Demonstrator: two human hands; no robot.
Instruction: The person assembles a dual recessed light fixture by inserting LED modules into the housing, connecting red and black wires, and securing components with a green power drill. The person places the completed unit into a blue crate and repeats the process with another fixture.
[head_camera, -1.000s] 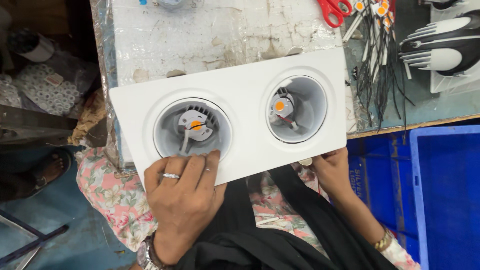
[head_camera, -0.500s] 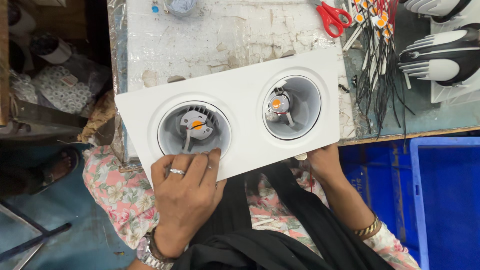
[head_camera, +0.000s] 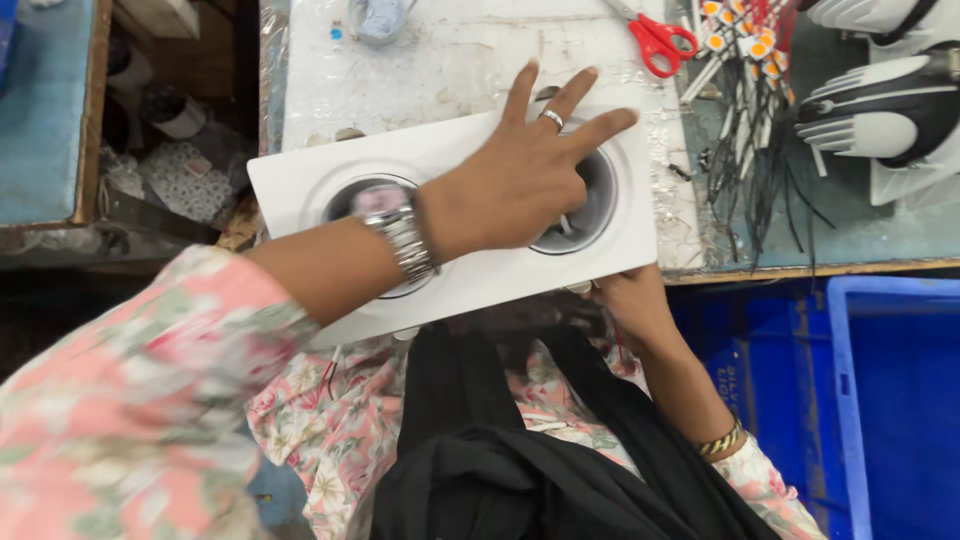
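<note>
A white rectangular double downlight frame (head_camera: 300, 180) with two round openings lies tilted at the near edge of the workbench. My left hand (head_camera: 530, 170) reaches across it with fingers spread, palm down over the right opening (head_camera: 590, 215). A ring is on one finger, and my wrist with its metal watch (head_camera: 400, 235) covers the left opening. My right hand (head_camera: 625, 300) grips the frame's lower right edge from below, its fingers hidden under it.
Red scissors (head_camera: 655, 38) lie at the back of the bench. Right of them are a bundle of black wires (head_camera: 745, 110) with small orange-tipped parts and black-and-white finned housings (head_camera: 880, 110). A blue crate (head_camera: 890, 400) stands lower right.
My left hand left the frame's lower left edge and swung up and right across it, now spread over the right opening. The right hand stays at the lower right edge.
</note>
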